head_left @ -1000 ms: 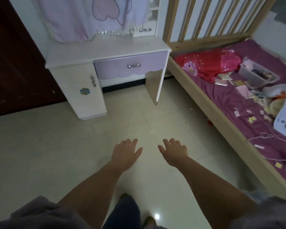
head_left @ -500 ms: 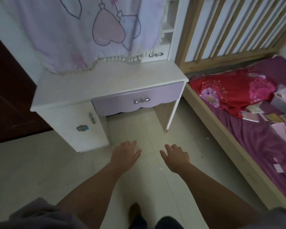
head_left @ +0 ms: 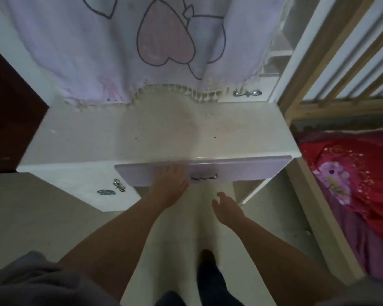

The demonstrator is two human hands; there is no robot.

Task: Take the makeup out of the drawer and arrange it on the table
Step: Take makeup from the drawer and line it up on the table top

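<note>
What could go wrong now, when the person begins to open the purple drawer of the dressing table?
The left hand lies on the drawer front, beside the metal handle and not clearly around it, so a pull may slip. The right hand hangs free below the drawer; the front could knock it when it slides out. The picture is dim and blurred, and the drawer is shut, so small makeup inside may roll or fall if it is pulled fast.

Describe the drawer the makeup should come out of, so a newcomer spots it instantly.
Start at the white dressing table beside the wooden bed frame. Under its top, right of the white cabinet door, sits the wide lilac drawer. It is the only purple panel there, with a silver handle at centre.
</note>
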